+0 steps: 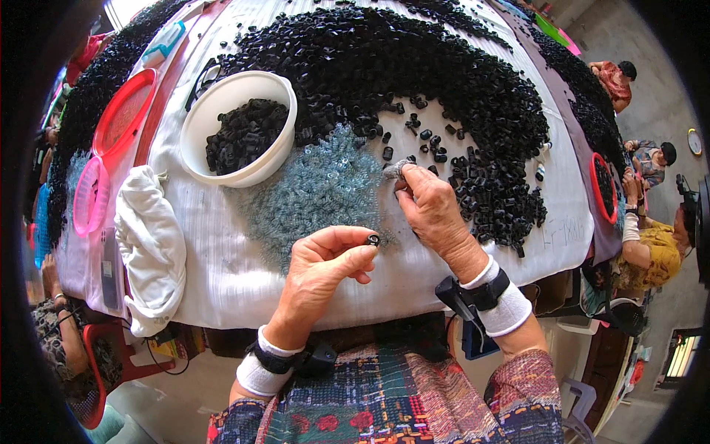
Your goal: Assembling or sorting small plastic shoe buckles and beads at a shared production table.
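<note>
Between the thumb and index finger of my left hand (325, 266) is a small black plastic piece (373, 240), its round open end showing. My right hand (436, 211) is closed in a pinch just right of a heap of small metal springs (318, 185). A grey covering (398, 169) wraps a fingertip of that hand. Whatever its fingers hold, if anything, is too small or hidden to make out. Loose black plastic pieces (425, 135) lie just beyond my right hand, at the edge of a large pile of the same kind (355, 52).
A white bowl (290, 148) of black pieces stands left of the springs. A white cloth (151, 251) lies on the white-covered table (237, 296). Red (151, 85) and pink baskets (90, 196) are farther left. Other people sit at both sides, including one in yellow (662, 248).
</note>
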The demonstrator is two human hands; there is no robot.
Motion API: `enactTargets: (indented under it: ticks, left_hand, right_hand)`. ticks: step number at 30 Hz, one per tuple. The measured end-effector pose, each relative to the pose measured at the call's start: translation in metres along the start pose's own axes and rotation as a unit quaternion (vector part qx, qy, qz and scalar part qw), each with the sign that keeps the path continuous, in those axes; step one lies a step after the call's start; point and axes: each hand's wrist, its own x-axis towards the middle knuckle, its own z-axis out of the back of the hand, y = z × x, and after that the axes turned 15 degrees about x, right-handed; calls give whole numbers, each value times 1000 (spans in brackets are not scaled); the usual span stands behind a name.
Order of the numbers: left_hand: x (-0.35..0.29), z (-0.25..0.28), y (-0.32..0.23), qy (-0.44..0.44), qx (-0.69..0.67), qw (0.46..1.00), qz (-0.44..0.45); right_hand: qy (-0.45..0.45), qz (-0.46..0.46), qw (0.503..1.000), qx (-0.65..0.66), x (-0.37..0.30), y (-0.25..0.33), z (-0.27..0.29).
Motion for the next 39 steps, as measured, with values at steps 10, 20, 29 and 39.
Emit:
enactTargets:
  ticks: [10,20,29,39]
  left_hand:
    - [-1,-9,-3,-16,-24,1000,7]
    - [0,-25,-8,-18,8,1000,-10]
    - [1,-30,-2,-42,56,997,-25]
    - [2,-32,3,-62,101,993,-10]
  right_hand:
    - [-24,69,994,-78,-8,1,-1]
    - [-98,-3,962,257,-36,59,14]
    - [-135,1,954,268,-47,55,4]
    - [-117,51,983,131,-54,56,3]
